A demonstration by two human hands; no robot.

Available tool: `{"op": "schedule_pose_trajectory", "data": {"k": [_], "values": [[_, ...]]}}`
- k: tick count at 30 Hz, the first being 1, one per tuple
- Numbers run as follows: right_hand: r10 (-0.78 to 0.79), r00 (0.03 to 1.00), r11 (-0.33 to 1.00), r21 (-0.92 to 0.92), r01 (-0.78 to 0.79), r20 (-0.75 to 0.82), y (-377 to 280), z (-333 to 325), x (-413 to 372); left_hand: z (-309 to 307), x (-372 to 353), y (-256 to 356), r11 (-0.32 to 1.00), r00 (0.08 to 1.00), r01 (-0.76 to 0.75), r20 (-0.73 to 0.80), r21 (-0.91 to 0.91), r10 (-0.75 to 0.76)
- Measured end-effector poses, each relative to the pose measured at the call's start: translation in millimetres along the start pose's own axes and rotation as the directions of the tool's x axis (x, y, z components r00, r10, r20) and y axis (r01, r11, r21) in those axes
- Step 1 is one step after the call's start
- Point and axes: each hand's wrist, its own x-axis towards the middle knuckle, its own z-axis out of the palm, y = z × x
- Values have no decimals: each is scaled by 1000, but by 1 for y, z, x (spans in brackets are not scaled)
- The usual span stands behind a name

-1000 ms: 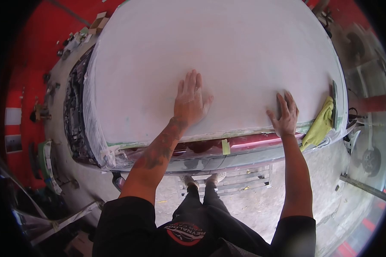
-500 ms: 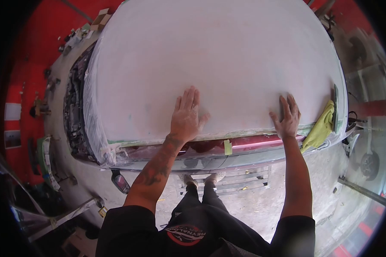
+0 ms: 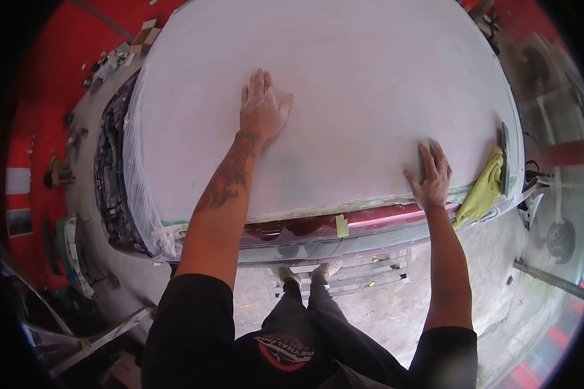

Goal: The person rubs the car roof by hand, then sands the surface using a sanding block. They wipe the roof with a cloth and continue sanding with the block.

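On white panel [image 3: 370,78]: left hand [image 3: 261,110] flat, right hand [image 3: 429,175] flat.

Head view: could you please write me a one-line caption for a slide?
Left hand flat on the white car panel, right hand resting near its edge beside a yellow cloth.
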Motion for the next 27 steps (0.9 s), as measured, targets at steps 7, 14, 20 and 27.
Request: {"op": "schedule_pose_trajectory", "data": {"k": [7,14,20,27], "values": [[-28,999,999,-16,27,-45,2,3,0,-14,-36,8,999,999,-41,-4,-24,41],[-32,999,999,-4,32,-40,3,3,0,-34,-94,15,995,997,-72,17,-64,74],[-40,998,999,-24,39,-48,4,5,0,-46,-133,19,992,996,-66,51,-109,72],[-52,996,998,-28,50,-67,3,6,1,-57,-176,22,985,990,-59,116,-163,79]]}}
